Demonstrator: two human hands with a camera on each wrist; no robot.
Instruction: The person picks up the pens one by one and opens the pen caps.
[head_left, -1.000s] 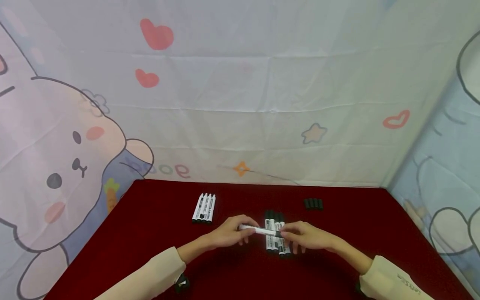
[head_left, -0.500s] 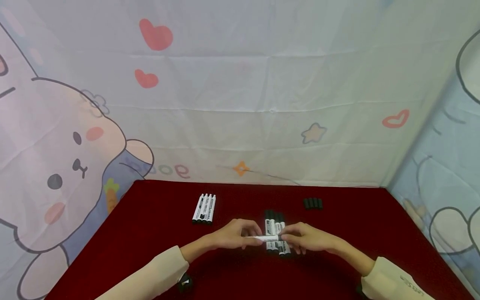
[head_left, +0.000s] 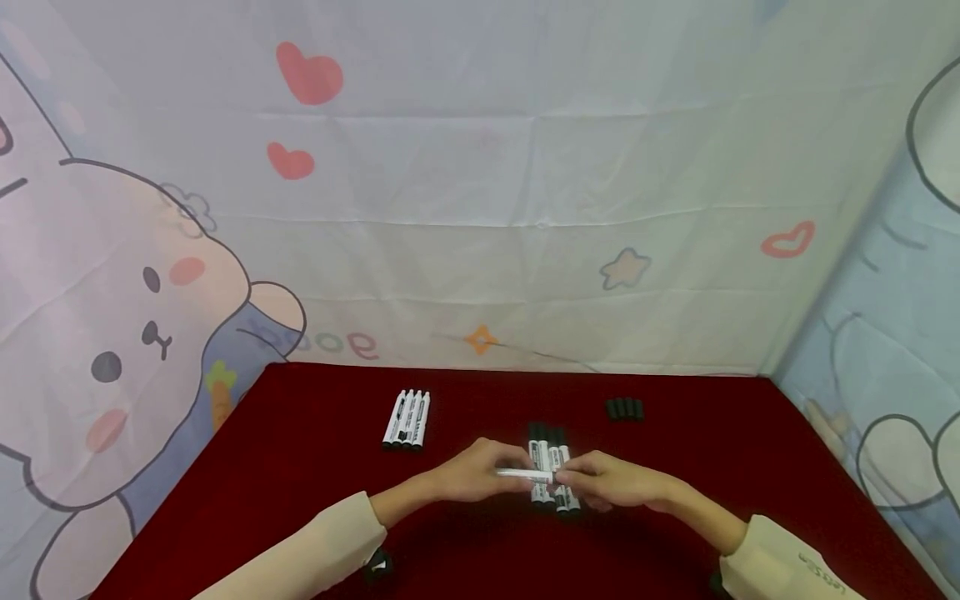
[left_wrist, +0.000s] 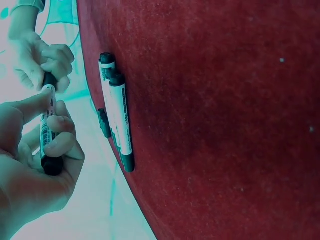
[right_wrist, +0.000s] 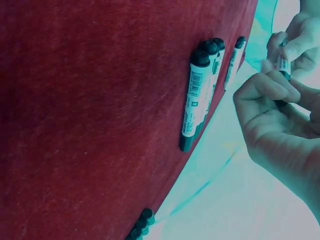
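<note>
A white marker point(head_left: 525, 474) with black ends is held level between my two hands. My left hand point(head_left: 477, 472) grips its barrel, thumb on one side and fingers curled round the other, as the left wrist view shows. At the opposite end, the thumb and fingers of my right hand point(head_left: 618, 480) pinch the black cap point(left_wrist: 49, 79), which they partly cover. Below the hands, several capped markers point(head_left: 539, 493) lie side by side on the red cloth, black caps pointing away from me. The held marker overlaps them in the head view.
Several uncapped white markers point(head_left: 407, 421) lie in a row at the back left of the red-covered table point(head_left: 315, 450). A short row of loose black caps point(head_left: 625, 409) sits at the back right. A printed cloth backdrop point(head_left: 525, 183) hangs behind the table's far edge.
The held marker has turned from slanted to level and come slightly nearer to me. My left hand has shifted its grip and moved a little right, towards my right hand.
</note>
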